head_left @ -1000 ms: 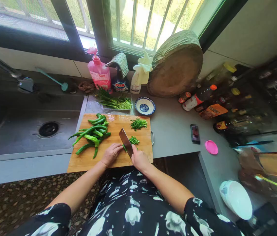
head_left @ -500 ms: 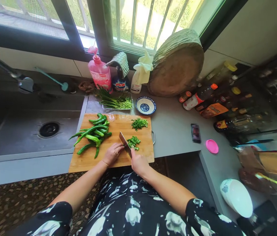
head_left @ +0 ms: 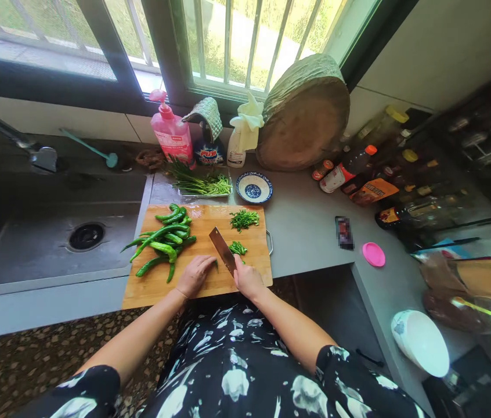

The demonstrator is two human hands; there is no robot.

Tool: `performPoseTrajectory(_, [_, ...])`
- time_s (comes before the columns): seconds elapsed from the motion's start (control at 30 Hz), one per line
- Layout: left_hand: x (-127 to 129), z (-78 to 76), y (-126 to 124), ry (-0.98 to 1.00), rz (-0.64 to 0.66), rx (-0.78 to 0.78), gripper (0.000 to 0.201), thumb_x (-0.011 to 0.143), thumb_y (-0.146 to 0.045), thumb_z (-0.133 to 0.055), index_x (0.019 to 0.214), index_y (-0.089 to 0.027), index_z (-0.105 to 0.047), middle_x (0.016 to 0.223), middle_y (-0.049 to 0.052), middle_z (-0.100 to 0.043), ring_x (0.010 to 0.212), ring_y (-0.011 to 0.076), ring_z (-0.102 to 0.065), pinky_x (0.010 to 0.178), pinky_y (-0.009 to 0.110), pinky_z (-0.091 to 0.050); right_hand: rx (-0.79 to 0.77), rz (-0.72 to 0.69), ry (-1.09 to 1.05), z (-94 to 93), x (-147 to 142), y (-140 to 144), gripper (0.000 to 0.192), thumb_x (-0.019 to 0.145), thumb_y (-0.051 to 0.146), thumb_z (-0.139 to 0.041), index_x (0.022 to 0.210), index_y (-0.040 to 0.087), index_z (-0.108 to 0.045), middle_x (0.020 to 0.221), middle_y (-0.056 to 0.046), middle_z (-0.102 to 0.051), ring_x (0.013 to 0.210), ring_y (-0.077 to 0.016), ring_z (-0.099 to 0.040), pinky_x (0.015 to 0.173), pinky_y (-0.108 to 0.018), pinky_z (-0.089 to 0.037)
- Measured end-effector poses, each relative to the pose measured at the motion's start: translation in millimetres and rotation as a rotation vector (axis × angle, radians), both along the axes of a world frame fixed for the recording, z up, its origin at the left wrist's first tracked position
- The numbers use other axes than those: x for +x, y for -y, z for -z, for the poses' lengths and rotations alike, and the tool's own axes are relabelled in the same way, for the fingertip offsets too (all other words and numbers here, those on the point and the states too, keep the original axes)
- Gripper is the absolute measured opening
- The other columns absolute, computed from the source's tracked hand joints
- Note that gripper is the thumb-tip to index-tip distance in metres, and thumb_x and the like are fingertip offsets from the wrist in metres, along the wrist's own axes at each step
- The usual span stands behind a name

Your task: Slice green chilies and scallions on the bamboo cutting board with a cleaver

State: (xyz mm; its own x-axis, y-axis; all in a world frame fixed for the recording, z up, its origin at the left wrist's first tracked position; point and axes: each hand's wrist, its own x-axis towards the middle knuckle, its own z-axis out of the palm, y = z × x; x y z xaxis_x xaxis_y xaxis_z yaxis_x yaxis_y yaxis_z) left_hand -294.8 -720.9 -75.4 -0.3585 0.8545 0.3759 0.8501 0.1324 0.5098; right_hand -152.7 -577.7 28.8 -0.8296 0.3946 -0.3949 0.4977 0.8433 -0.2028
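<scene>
My right hand (head_left: 249, 280) is wrapped round the handle of a kitchen knife (head_left: 221, 249), whose broad blade tilts flat-side up over the wooden cutting board (head_left: 202, 290). To its left, my left hand (head_left: 194, 276) is closed, fingertips low on the board, with the small dark end of a green pepper (head_left: 216, 265) showing past them. Most of that pepper is hidden under the fingers. Cut green pepper pieces (head_left: 238, 248) lie just right of the blade, partly covered by it. A pile of whole green peppers (head_left: 169, 238) rests on the board's left, and chopped greens (head_left: 244, 219) sit at its upper right.
Behind the board are a tray of green stalks (head_left: 204, 184) and a blue-rimmed dish (head_left: 254, 188). A sink (head_left: 54, 273) lies left. Bottles (head_left: 336, 177), a phone (head_left: 344, 233), a pink lid (head_left: 374, 254) and a white bowl (head_left: 419, 342) stand along the right counter.
The knife has moved slightly right, away from my left fingers, and its blade has tipped to show its flat side. It now covers more of the cut pepper pieces.
</scene>
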Motion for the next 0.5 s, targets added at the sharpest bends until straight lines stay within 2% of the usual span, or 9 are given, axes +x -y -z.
performPoseTrajectory(0.17, [-7,-4.9,-8,-0.033,0.049,-0.013,0.024,0.089,-0.022,-0.041,0.095,-0.019,-0.064,0.092,0.008,-0.063,0.083,0.0165,-0.056,0.073,0.03,-0.05,0.022,-0.006,0.005,-5.1,0,1,0.052,0.087,0.024,-0.04,0.137,0.015,-0.028,0.087,-0.011,-0.068,0.076,-0.0221,-0.066,0.068,-0.03,-0.05])
performPoseTrajectory(0.37, [-5,3.5,0,-0.071,0.062,-0.001,0.027,0.09,-0.026,-0.039,0.098,-0.019,-0.064,0.096,0.007,-0.064,0.088,0.0159,-0.059,0.077,0.03,-0.051,0.019,-0.063,-0.081,-6.5,-1,8,0.053,0.086,0.024,-0.04,0.138,0.016,-0.027,0.084,-0.008,-0.068,0.073,-0.021,-0.066,0.066,-0.027,-0.05])
performPoseTrajectory(0.5, [-4,3.6,2,-0.071,0.052,0.008,0.03,0.091,-0.026,-0.037,0.098,-0.019,-0.065,0.096,0.007,-0.065,0.088,0.0157,-0.06,0.078,0.03,-0.052,0.024,-0.113,-0.073,-7.7,-3,9,0.054,0.086,0.021,-0.04,0.138,0.015,-0.028,0.085,-0.01,-0.068,0.072,-0.0213,-0.066,0.065,-0.028,-0.05])
